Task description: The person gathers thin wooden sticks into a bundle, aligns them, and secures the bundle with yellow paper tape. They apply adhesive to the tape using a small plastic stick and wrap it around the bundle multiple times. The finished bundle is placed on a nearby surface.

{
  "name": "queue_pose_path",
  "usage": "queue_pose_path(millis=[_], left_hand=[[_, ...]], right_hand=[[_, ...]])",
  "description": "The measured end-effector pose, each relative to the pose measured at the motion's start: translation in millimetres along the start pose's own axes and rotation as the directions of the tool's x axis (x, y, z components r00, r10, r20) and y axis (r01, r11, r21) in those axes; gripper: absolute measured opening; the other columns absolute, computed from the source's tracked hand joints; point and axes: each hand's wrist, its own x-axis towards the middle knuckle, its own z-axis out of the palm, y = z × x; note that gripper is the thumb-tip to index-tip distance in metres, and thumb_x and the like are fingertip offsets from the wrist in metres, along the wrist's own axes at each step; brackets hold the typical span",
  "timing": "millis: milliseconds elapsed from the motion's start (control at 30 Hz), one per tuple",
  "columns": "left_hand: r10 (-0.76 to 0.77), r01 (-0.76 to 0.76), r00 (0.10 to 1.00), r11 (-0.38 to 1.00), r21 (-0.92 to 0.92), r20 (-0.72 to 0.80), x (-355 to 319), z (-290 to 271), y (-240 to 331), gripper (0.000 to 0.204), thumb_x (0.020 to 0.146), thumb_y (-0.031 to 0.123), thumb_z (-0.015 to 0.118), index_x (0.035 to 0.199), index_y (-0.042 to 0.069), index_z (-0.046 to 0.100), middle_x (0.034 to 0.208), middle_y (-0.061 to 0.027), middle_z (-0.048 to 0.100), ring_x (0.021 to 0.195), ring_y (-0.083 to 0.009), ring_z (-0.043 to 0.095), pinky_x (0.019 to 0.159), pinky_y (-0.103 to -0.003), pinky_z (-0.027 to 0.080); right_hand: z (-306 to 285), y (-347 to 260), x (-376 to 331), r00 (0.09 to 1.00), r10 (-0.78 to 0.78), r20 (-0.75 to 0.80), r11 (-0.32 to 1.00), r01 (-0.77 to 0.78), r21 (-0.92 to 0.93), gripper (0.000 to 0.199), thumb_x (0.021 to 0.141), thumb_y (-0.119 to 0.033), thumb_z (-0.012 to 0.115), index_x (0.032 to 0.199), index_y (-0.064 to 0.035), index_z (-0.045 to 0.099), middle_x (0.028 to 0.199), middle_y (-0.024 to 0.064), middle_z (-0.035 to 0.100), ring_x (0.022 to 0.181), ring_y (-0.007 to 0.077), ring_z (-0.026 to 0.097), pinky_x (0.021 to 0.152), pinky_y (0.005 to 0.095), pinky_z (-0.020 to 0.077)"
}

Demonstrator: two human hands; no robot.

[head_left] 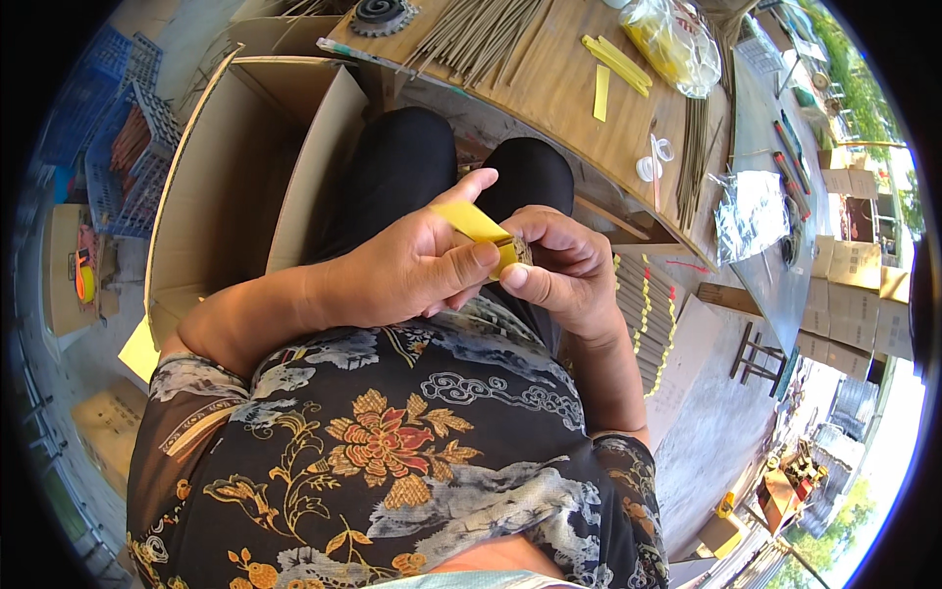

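Over my lap, both hands work on a small bundle of thin brown sticks (pixel 523 254), seen nearly end-on. A yellow paper strip (pixel 469 220) lies around the bundle's side, its free end sticking up to the left. My left hand (pixel 429 257) is closed on the strip and bundle, thumb pressed against the yellow paper and index finger stretched out. My right hand (pixel 567 263) grips the bundle's end from the other side, with its thumb at the lower edge. The bundle's far length is hidden by the hands.
A wooden table (pixel 559 118) ahead carries loose brown sticks (pixel 476 39), yellow strips (pixel 616 65) and a clear bag of yellow pieces (pixel 672 44). An open cardboard box (pixel 221 177) stands left of my legs. Yellow-banded stick bundles (pixel 648 324) lie to the right.
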Motion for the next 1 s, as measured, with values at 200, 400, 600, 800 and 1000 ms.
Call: queue_pose_path(millis=[200,400,600,800,1000], left_hand=[[-0.089,0.092,0.995,0.993,-0.068,0.052,4.3,0.5,-4.4,0.074,0.090,0.034,0.045,0.136,0.001,-0.002,0.067,-0.0001,0.044,0.052,-0.0043,0.040,0.048,-0.016,0.035],[-0.105,0.121,0.986,0.985,-0.121,0.133,4.6,-1.5,-4.2,0.069,0.090,0.030,0.047,0.137,0.004,0.004,0.074,-0.0004,0.046,0.056,-0.0052,0.042,0.050,-0.016,0.036],[-0.067,0.124,0.978,0.948,-0.294,0.195,6.9,-4.0,-8.1,0.061,0.091,0.018,0.041,0.138,0.004,0.003,0.074,-0.0039,0.048,0.055,-0.0055,0.043,0.048,-0.016,0.037],[-0.091,0.165,0.976,0.902,-0.398,0.199,7.0,-2.9,-8.8,0.051,0.094,0.021,0.034,0.137,0.007,0.012,0.076,-0.0046,0.050,0.056,-0.0072,0.046,0.046,-0.016,0.038],[-0.137,0.204,0.972,0.900,-0.385,0.193,10.2,0.4,-4.6,0.047,0.090,0.027,0.047,0.126,0.003,0.031,0.079,-0.0055,0.052,0.055,-0.0080,0.052,0.041,-0.015,0.038]], right_hand=[[-2.3,-5.1,3.5,0.985,-0.169,0.038,0.933,0.172,-0.317,0.016,0.072,-0.011,0.065,0.082,-0.0002,0.060,0.074,0.0070,0.055,0.070,0.0181,0.051,0.067,0.0283,0.0411],[-7.5,-2.0,9.0,0.914,-0.367,0.170,0.819,0.405,-0.407,0.014,0.071,-0.010,0.064,0.082,-0.0022,0.061,0.074,0.0065,0.058,0.068,0.0209,0.054,0.065,0.0311,0.0419],[-10.6,-8.1,13.1,0.876,-0.407,0.261,0.771,0.482,-0.417,0.014,0.069,-0.008,0.065,0.081,-0.0026,0.062,0.074,0.0070,0.059,0.069,0.0226,0.055,0.068,0.0330,0.0430],[-15.3,-8.4,16.0,0.866,-0.375,0.330,0.810,0.479,-0.339,0.014,0.071,-0.008,0.065,0.084,-0.0022,0.064,0.075,0.0066,0.058,0.072,0.0223,0.053,0.068,0.0333,0.0429],[-21.7,-15.5,19.2,0.863,-0.295,0.411,0.871,0.420,-0.255,0.013,0.075,-0.012,0.067,0.085,-0.0056,0.064,0.075,0.0039,0.057,0.072,0.0202,0.053,0.067,0.0316,0.0411]])
